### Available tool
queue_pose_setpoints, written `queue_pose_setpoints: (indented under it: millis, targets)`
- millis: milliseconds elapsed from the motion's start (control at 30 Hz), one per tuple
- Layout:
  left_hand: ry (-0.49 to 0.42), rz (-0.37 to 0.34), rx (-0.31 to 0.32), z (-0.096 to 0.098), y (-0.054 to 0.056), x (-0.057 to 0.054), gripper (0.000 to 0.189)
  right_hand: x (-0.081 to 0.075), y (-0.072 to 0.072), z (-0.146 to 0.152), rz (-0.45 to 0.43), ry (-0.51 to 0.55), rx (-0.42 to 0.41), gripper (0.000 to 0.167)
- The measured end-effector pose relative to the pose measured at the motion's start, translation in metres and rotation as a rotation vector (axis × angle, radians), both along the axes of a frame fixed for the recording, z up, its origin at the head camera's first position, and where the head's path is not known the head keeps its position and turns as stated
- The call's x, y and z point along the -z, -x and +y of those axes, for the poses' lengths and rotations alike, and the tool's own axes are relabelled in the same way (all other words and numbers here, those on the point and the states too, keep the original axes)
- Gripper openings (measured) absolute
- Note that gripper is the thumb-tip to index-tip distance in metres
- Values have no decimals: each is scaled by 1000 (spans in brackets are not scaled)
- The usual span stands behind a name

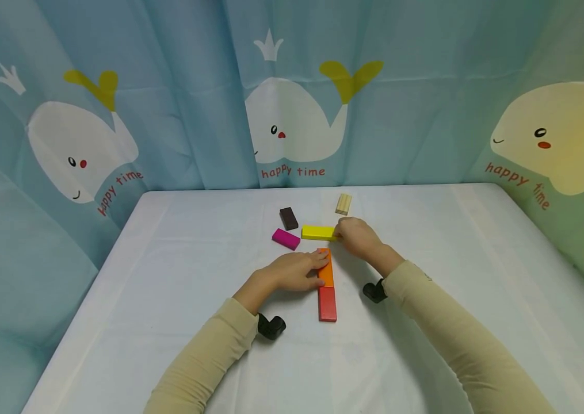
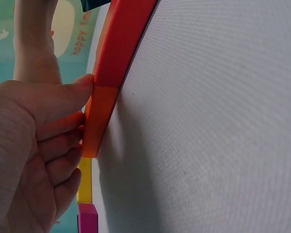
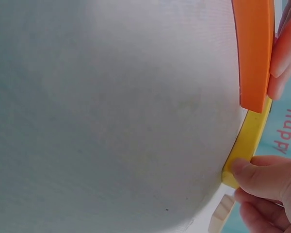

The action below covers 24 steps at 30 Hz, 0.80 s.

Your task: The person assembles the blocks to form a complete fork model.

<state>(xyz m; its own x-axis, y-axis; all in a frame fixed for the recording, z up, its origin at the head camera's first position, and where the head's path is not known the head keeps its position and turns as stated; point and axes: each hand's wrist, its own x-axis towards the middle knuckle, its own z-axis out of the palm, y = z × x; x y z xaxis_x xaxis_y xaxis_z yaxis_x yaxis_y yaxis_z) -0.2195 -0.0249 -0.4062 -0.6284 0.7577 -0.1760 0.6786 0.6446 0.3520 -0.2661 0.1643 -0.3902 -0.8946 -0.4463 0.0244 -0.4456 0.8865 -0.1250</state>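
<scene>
My left hand (image 1: 294,271) rests its fingers and thumb on an orange block (image 1: 325,270). In the left wrist view the thumb tip lies near the joint where the orange block meets a red block (image 1: 327,305), end to end. Beyond the orange block's far end, a yellow block (image 1: 317,232) lies crosswise. My right hand (image 1: 358,236) pinches the yellow block at its right end, as the right wrist view shows. In that view the yellow block (image 3: 250,133) appears close to the end of the orange block (image 3: 256,58).
Left of the yellow block lies a magenta block (image 1: 286,238), with a dark brown block (image 1: 289,218) just behind it. A pale wooden block (image 1: 343,203) with grooves sits farther back, beyond my right hand. A whale-print curtain (image 1: 183,115) surrounds the white table (image 1: 193,247).
</scene>
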Motion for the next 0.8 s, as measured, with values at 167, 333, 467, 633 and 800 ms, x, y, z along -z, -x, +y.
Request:
queue_pose_setpoints:
  millis: [167,333,467,633,800]
  targets:
    - [-2,0,3,-1,0,0,56,0,-1,0,17,4,-13,12]
    - [-4,-2,5,-1,0,-1,56,-1,-4,1,41,5,-46,8]
    - [-7,-2,5,-1,0,-1,56,-1,-5,1,45,8,-58,8]
    - [-9,1,8,-2,0,0,56,1,-6,1,48,7,-64,9]
    - [-9,-1,7,-2,0,0,56,1,-8,2,57,11,-70,9]
